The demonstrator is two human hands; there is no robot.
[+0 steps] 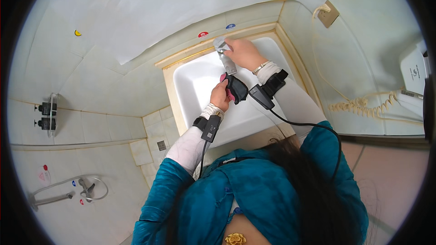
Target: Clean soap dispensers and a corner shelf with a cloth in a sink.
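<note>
My left hand [220,96] is closed on a soft black-and-pink cloth piece [237,89], held over the white sink [191,81] just below the spout. Its exact kind does not show. My right hand [245,53] grips the top of the silver faucet [229,65], with the fingers around its lever. Whether water runs from the spout I cannot make out. Both wrists carry strapped black devices with cables, and a bracelet sits on the right wrist.
A tan ledge [169,79] frames the basin. At the right wall hang a white hair dryer [412,70] with a coiled cord [359,105] and a socket [328,14]. On the left are black dispensers [47,115] and a shower mixer [86,190].
</note>
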